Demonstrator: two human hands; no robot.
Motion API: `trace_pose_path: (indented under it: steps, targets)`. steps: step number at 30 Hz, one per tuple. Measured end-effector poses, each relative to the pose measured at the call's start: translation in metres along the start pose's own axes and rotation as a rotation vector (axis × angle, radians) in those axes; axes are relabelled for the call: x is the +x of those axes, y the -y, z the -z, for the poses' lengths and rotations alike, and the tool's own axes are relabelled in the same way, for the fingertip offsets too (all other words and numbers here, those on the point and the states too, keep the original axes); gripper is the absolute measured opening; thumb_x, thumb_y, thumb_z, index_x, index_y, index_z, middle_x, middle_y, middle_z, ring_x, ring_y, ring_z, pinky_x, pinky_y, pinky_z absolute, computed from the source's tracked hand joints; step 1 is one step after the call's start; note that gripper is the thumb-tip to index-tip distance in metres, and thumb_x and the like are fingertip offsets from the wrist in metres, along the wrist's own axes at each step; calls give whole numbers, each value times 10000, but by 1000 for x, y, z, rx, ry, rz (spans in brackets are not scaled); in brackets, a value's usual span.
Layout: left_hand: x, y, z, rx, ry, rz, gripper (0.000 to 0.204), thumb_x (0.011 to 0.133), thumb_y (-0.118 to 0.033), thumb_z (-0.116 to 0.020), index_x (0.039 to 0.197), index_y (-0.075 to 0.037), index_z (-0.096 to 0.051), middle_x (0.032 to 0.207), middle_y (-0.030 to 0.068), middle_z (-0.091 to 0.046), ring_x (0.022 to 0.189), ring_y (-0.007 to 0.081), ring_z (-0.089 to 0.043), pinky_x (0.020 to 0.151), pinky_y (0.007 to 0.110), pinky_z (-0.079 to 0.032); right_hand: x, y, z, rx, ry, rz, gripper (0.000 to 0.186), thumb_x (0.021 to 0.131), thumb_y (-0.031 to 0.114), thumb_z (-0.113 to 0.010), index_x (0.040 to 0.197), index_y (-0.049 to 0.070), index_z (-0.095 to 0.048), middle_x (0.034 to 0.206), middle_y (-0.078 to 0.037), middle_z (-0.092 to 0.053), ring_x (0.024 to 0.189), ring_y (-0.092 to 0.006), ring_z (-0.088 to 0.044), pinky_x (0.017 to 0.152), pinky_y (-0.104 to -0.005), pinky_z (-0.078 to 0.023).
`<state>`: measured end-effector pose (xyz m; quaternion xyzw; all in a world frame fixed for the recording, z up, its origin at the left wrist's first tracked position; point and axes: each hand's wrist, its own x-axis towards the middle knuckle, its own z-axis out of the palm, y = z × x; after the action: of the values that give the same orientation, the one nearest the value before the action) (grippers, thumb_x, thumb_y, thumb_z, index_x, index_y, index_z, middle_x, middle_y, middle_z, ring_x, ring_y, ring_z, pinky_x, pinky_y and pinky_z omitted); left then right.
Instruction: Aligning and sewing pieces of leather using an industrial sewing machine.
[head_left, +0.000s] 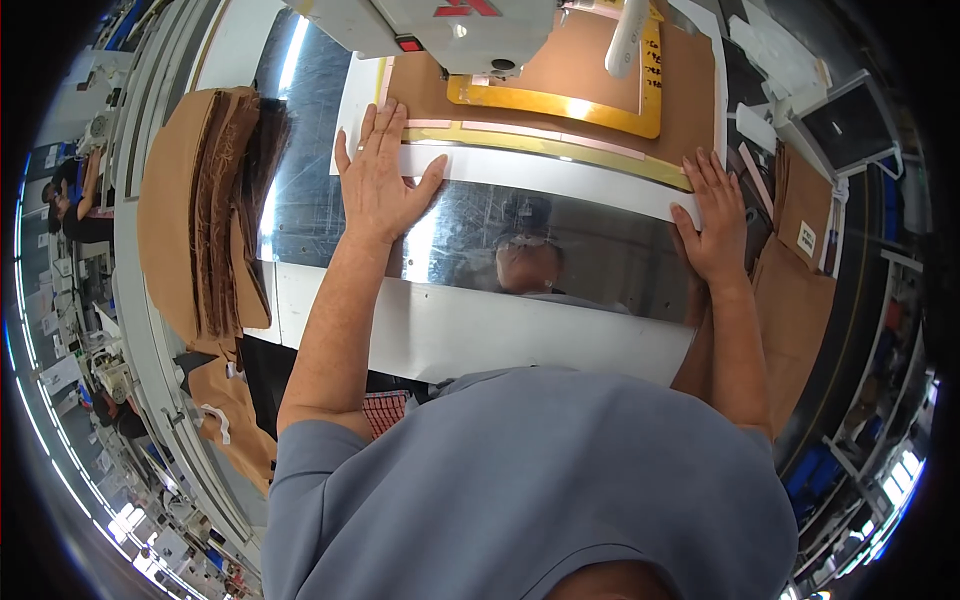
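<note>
My left hand (384,190) lies open, its fingers stretched over the left front corner of a white template board (540,168) and its thumb spread out to the right. At the board's right front corner rests my right hand (715,222), also open, with fingers pointing away from me. Neither hand holds anything. A brown fabric panel (430,95) lies on the board, with yellow and pink strips along its near edge. Over the panel sits a yellow clamp frame (560,108), under the white head of a machine (470,30) that hides part of it.
A shiny metal plate (460,240) fronts the board. Folded brown fabric pieces (190,210) are stacked to the left. More brown fabric (795,300) hangs at the right, below a dark-screened control panel (850,125). Other people work at the far left.
</note>
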<state>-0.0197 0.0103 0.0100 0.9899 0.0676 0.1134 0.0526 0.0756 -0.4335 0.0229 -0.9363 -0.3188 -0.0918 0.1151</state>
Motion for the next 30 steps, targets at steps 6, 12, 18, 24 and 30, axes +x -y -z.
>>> trace_pose_path:
  steps: [6,12,18,24,30]
  targets:
    - [0,-4,4,-19,-43,-25,781,897,-559,-623,1492,-60,-536,1558,134,-522,1543,287,-349,1273,570,-78,-3,-3,1,40,-41,-6,564,993,418,-614,1474,129,-566,1565,-143,-510,1490,-346,-420,1209,-567,-299]
    - [0,-5,1,-96,-127,-58,742,913,-524,-630,1514,-100,-525,1574,111,-514,1546,302,-343,1264,555,-96,-2,0,3,24,-137,41,535,965,412,-661,1409,117,-617,1538,-152,-514,1422,-356,-481,1159,-533,-363]
    - [2,0,1,-18,-78,-93,688,920,-507,-621,1499,-143,-553,1553,92,-544,1518,273,-397,1269,554,-113,-4,2,3,64,-199,-1,479,925,378,-725,1321,114,-663,1347,-135,-606,1246,-306,-585,1066,-488,-436]
    - [1,5,-2,-10,-62,-110,676,967,-526,-574,1534,-164,-514,1581,79,-516,1525,266,-387,1263,533,-100,-4,2,0,47,-233,-9,456,936,402,-713,1297,127,-670,1322,-107,-620,1233,-282,-592,1093,-501,-418]
    - [2,2,-2,0,-67,-110,666,963,-498,-577,1536,-166,-514,1570,75,-530,1524,255,-391,1265,516,-83,-8,-1,1,-53,-245,-96,504,919,427,-723,1294,96,-662,1244,-86,-662,1239,-265,-583,1132,-507,-375]
